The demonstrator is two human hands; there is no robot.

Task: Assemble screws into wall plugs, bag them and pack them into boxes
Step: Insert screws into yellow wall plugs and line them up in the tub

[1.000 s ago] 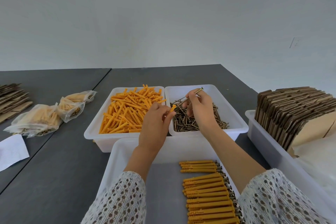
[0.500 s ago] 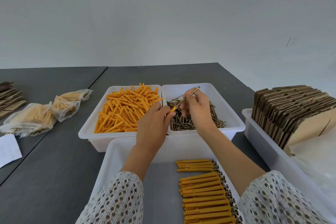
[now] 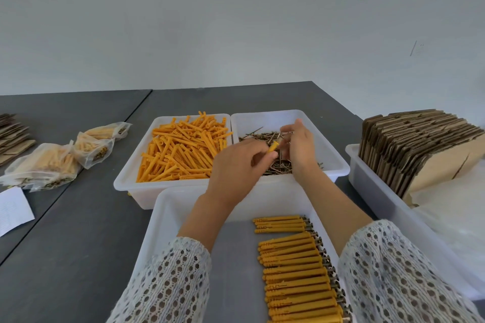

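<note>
Left hand (image 3: 237, 165) is pinching one orange wall plug (image 3: 273, 147) between thumb and fingertips, plug sticking up and tilting right over the front of the screw tray (image 3: 338, 162). Right hand (image 3: 299, 147) is sitting just beside it, fingers curling together around a screw (image 3: 280, 139); the grip is partly hidden behind the knuckles, but a thin metal shank is showing between the two hands, close to the plug's tip. Both hands are hovering over the loose screws (image 3: 278, 168) and blocking most of that pile. Left of it, touching side by side, a second white tray (image 3: 126, 178) is holding a heap of loose orange plugs (image 3: 181, 152). Nearest tray (image 3: 162, 215) is holding neat rows of assembled plugs (image 3: 294, 265), screw heads pointing right; white knit sleeves (image 3: 168, 283) are covering its front corners. Filled clear bags (image 3: 44, 168) are lying on the grey table (image 3: 78, 231) at left, a paper slip (image 3: 13, 210) next to them, flat cardboard (image 3: 13, 134) further left. At right, a long white bin (image 3: 367, 181) is holding folded carton blanks (image 3: 420, 144) standing on edge, clear plastic (image 3: 451, 207) in front of them.
</note>
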